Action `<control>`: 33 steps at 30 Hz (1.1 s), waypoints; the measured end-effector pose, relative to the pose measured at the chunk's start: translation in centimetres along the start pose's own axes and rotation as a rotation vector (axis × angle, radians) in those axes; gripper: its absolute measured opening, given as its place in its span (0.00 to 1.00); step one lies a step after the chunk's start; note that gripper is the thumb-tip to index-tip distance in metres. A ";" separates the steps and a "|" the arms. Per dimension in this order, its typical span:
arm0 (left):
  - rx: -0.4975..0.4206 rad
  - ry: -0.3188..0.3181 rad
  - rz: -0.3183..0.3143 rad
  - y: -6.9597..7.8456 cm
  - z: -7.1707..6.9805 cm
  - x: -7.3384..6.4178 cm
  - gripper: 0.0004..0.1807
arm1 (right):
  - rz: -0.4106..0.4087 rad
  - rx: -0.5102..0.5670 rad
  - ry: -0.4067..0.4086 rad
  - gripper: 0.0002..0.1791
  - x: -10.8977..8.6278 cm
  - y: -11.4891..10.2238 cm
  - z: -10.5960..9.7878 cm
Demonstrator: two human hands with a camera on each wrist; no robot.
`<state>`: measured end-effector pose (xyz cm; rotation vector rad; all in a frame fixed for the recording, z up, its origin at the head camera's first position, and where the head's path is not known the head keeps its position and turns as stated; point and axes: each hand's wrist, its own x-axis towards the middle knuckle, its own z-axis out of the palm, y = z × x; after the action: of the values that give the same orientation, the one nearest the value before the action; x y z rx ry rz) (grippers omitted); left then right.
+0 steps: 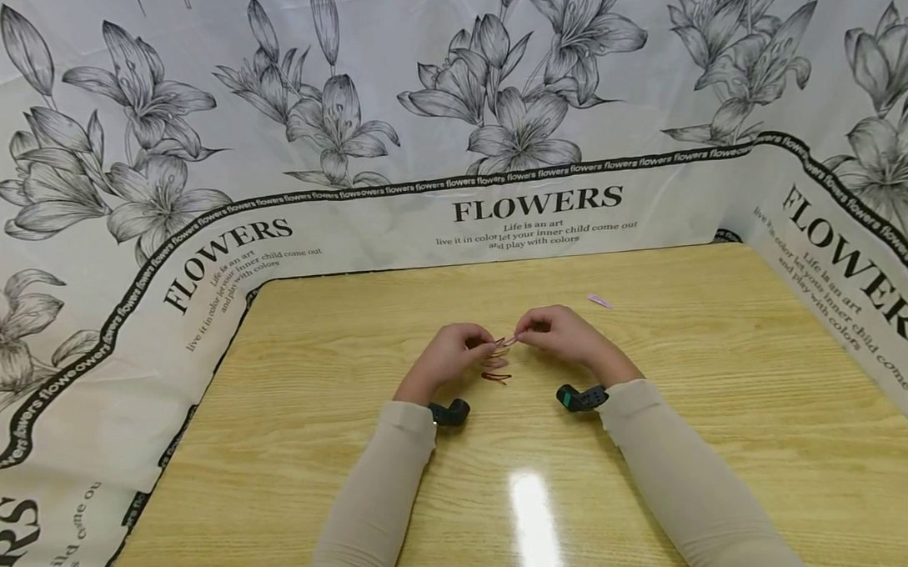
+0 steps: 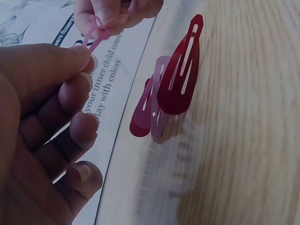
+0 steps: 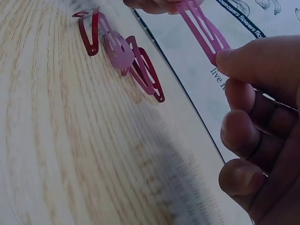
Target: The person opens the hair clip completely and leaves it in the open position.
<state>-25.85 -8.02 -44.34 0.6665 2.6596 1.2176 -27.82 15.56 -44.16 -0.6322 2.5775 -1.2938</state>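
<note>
A pink snap hair clip (image 3: pixel 202 29) is stretched between both hands, above the table. My left hand (image 1: pixel 456 350) pinches one end of it between thumb and forefinger, the other fingers loosely curled below. At the opposite end, the thumb and forefinger of my right hand (image 1: pixel 557 334) pinch the narrow tip. Just beneath the hands several more snap clips stand close together on the table, among them a dark red clip (image 2: pixel 180 77) nearest me and a pale pink clip (image 3: pixel 119 52) beside it.
A lone lilac clip (image 1: pixel 599 301) lies farther back on the wooden table (image 1: pixel 317 455), right of the hands. White cloth (image 1: pixel 392 227) with printed flowers and lettering rises behind the table and along its sides. Each wrist wears a dark camera mount (image 1: pixel 581 397).
</note>
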 end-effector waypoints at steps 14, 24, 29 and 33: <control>0.109 -0.040 -0.010 0.9 1.0 0.2 0.08 | 0.024 -0.101 -0.040 0.06 -0.2 0.4 -0.4; 0.214 -0.070 -0.001 1.1 1.6 0.3 0.07 | 0.069 -0.104 -0.086 0.04 -0.5 0.8 -0.5; 0.297 -0.083 0.012 1.3 1.9 0.4 0.08 | 0.082 -0.092 -0.099 0.05 -0.7 0.7 -0.6; 0.342 -0.090 0.032 1.4 2.0 0.5 0.07 | 0.061 -0.120 -0.101 0.05 -0.8 0.7 -0.6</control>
<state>-25.18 -5.59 -44.59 0.7922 2.8140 0.7226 -27.48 16.69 -44.36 -0.6179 2.5852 -1.0674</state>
